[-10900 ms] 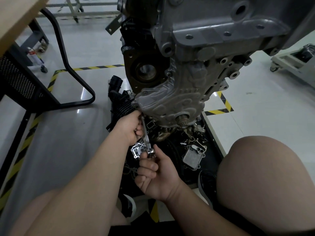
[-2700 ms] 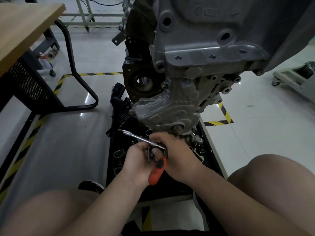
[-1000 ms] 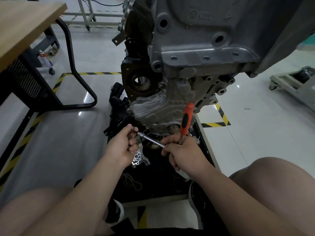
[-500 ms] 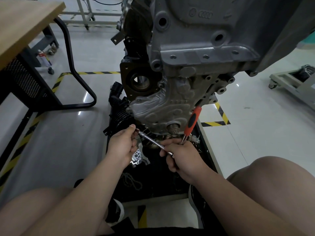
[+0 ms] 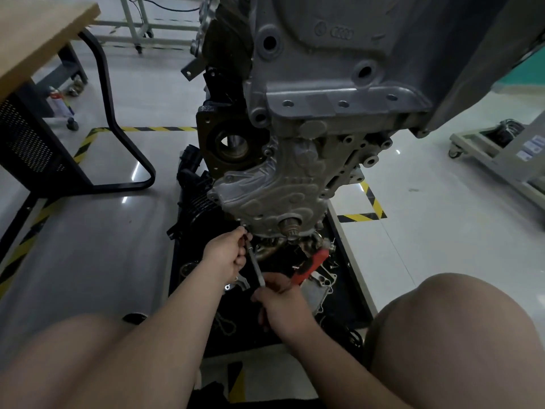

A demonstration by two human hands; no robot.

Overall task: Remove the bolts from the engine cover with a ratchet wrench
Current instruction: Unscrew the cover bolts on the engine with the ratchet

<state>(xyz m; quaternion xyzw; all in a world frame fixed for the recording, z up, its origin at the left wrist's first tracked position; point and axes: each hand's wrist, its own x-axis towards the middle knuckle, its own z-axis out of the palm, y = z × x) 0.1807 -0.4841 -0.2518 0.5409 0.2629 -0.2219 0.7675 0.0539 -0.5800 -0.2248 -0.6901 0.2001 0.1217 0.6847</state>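
Tip of extn bar (image 5: 256, 268) sits at lower-left corner of engine cover (image 5: 274, 193), where I take the next bolt to be. Bolt itself is hidden behind my L fingertips (image 5: 242, 233), so I can't confirm it's engaged.

L hand (image 5: 225, 255): thumb + fingers curled, pinching top of bar right at cover's edge. Reason: steady the tip so it doesn't walk off the bolt head during the swing.

R hand (image 5: 280, 302): below cover, fingers wrapped round bar's lower end where it meets head of ratchet wrench (image 5: 313, 266). Red handle sticks out to the right, beneath cover's crank stub (image 5: 290, 225).

Bar slopes steeply down from cover corner toward me. Est. that's to give the handle room to sweep above loose parts in black tray (image 5: 352, 286) under cover.

Cover is bolted on the low end of engine block (image 5: 324, 119).

Markings: four linked rings (image 5: 342, 33) cast into block above cover. Round emblem just beside them, not legible. Labels on cart (image 5: 495, 160) far right of cover are too small to read. Nothing readable on wrench.

Risk (est.): long bar + side load could tip it off the bolt. L-hand pinch should stay close to cover.
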